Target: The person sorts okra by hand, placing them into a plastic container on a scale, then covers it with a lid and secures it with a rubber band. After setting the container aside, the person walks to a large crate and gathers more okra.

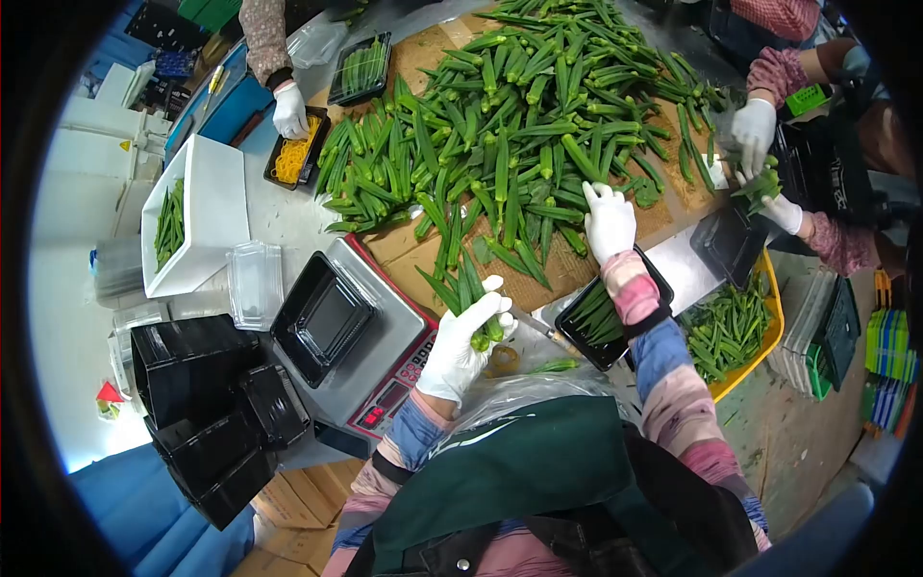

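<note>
White-gloved left hand [460,354] is closed around several long green okra pods [469,291]; white-gloved right hand [611,226], fingers apart, touches large unpacked okra pile [500,154] near brown cardboard's [402,267] near edge.

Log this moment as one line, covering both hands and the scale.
left hand: holding okra pods | right hand: fingers extended at okra pile | scale: under black tray

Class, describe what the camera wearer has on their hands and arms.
The left hand and right hand wear white gloves. The left sleeve and right sleeve are patterned in pink, blue and cream, each crossed by a dark band.
</note>
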`<move>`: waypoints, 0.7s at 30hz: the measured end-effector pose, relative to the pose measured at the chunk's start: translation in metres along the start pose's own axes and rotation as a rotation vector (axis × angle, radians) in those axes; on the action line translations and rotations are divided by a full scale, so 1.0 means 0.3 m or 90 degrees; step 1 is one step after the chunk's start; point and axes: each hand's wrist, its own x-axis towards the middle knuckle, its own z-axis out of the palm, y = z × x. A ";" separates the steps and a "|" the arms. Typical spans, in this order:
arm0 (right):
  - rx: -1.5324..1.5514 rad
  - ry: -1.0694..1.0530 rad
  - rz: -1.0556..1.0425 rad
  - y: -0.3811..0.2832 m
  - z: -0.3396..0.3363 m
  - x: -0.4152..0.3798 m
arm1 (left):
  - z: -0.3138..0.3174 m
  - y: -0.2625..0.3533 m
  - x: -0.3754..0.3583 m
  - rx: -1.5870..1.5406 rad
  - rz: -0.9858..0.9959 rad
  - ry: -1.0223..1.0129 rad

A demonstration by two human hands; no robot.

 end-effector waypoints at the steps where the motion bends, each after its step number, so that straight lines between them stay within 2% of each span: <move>1: -0.015 -0.014 0.003 0.009 0.008 0.017 | -0.004 -0.004 0.001 -0.004 -0.005 0.004; 5: 0.024 -0.073 0.010 0.065 0.007 0.082 | -0.002 -0.012 -0.002 0.010 -0.016 0.012; 7: 0.053 -0.040 -0.002 0.094 -0.059 0.085 | -0.011 -0.007 -0.010 0.011 -0.011 0.005; 9: 0.196 -0.049 0.096 0.159 -0.063 0.046 | -0.017 0.003 -0.015 0.005 -0.003 0.007; 10: 0.228 -0.061 0.066 0.183 -0.096 0.033 | -0.018 0.006 -0.014 0.002 0.000 0.007; 13: 0.756 -0.356 0.350 0.201 -0.245 -0.005 | -0.020 0.004 -0.007 -0.012 -0.004 0.000; 15: 1.120 -0.326 0.346 0.200 -0.275 -0.076 | -0.010 0.001 -0.007 -0.014 -0.013 -0.015; 16: 1.245 -0.347 0.395 0.186 -0.294 -0.096 | 0.000 0.000 -0.008 -0.019 -0.016 -0.022; 19: 1.367 -0.344 0.409 0.131 -0.310 -0.146 | 0.009 -0.008 -0.006 -0.010 -0.024 -0.053; 21: 1.375 -0.347 0.417 0.069 -0.322 -0.170 | 0.022 -0.011 -0.006 0.017 -0.029 -0.050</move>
